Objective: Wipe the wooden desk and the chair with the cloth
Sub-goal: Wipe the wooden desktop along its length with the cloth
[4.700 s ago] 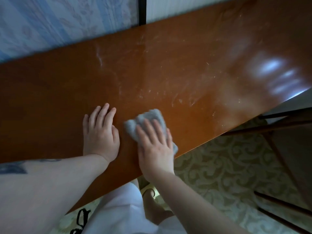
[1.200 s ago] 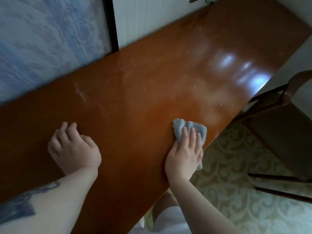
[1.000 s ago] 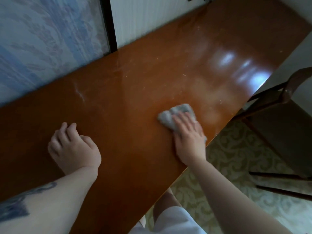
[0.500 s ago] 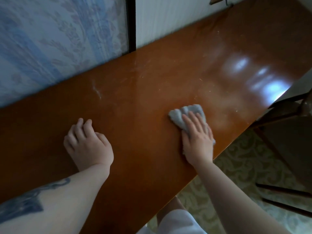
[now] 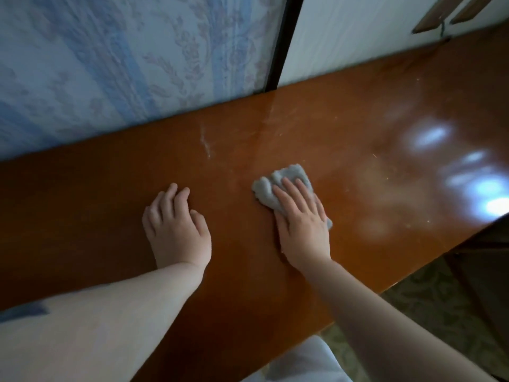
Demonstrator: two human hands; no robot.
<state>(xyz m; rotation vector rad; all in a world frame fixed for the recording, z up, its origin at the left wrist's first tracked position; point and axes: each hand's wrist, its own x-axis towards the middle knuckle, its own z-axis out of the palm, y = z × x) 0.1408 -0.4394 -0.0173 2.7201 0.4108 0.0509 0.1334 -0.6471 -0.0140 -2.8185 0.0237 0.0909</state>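
Observation:
The glossy brown wooden desk (image 5: 316,128) runs across the view from lower left to upper right. A small grey cloth (image 5: 278,179) lies crumpled on the desk's middle. My right hand (image 5: 301,221) presses flat on the cloth with straight fingers and covers most of it. My left hand (image 5: 176,227) rests on the bare desk to the left of the cloth, its fingers loosely bent and holding nothing. A dark edge of the chair (image 5: 484,257) shows at the right, beyond the desk's front edge.
Blue patterned wallpaper (image 5: 124,64) and a white panel (image 5: 358,37) stand right behind the desk, split by a dark strip. Pale smears and specks mark the desk near the wall. Patterned floor (image 5: 429,307) lies below the front edge at the right.
My right hand has slid the cloth left and away from the desk's front edge toward the middle. My left hand stays resting on the desk. The view has shifted left, so less of the chair shows.

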